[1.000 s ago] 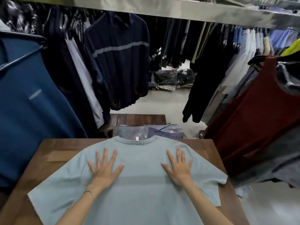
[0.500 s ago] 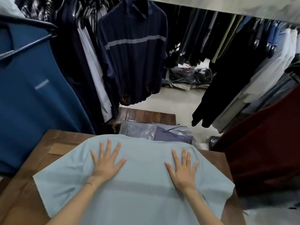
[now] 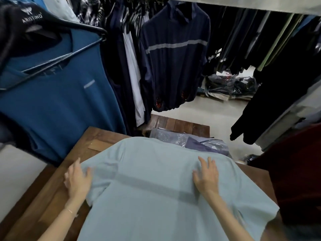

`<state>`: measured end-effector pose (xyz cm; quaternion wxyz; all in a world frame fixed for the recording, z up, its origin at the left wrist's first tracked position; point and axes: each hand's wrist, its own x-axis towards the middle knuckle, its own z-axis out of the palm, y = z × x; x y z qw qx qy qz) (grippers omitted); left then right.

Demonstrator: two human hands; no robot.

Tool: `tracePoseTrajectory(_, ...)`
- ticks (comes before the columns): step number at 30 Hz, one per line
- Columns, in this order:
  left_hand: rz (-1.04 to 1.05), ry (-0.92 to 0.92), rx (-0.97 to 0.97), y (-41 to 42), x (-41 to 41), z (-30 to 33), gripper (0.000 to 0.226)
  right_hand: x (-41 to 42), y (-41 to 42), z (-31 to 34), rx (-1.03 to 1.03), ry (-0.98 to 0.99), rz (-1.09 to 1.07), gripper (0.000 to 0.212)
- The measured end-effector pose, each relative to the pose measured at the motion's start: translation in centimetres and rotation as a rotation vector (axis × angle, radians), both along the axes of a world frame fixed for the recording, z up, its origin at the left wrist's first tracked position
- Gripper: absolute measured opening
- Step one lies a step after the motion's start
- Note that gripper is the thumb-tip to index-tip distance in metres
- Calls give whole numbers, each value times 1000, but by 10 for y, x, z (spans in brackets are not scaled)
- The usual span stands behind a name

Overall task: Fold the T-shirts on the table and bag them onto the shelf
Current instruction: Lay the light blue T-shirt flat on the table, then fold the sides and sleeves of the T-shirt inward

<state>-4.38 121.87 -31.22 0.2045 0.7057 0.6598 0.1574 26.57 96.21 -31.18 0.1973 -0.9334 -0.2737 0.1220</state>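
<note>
We see the left hand (image 3: 78,181) gripping the pale-green cotton T-shirt's (image 3: 156,197) left sleeve edge at the wooden table's (image 3: 57,202) bare left margin; the right hand (image 3: 206,178) lies flat, fingers spread.

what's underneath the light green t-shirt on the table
The light green T-shirt lies on the wooden table, bare along its left side. A tan patch runs under its edge. Anything else beneath is covered.

You're in what looks like a clothing shop: crowded racks of hanging shirts (image 3: 175,54), a branded hanger (image 3: 33,20), bagged stock (image 3: 231,86) on the floor.
</note>
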Motion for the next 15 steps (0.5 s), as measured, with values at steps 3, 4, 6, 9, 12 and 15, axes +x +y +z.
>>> tracePoseTrajectory(3, 100, -51, -58, -3, -12, 1, 55, -43, 34, 10, 252, 145, 141, 43)
tracePoseTrajectory(4, 122, -87, -78, -3, -14, -2, 57, -59, 46, 19, 252, 236, 228, 33)
tracePoseTrajectory(6, 197, -188, -148, -6, -15, -5, 65, -88, 66, 31, 243, 331, 383, 26)
tracePoseTrajectory(9, 314, -304, -273, -6, -14, -6, 62, -123, 85, 34, 290, 407, 442, 23)
tracePoseTrajectory(12, 264, -379, -328, -8, -13, -4, 30, -145, 92, 29, 285, 531, 449, 21)
tracePoseTrajectory(15, 150, -469, -262, -25, -4, 14, 19, -160, 98, 27, 262, 600, 455, 21)
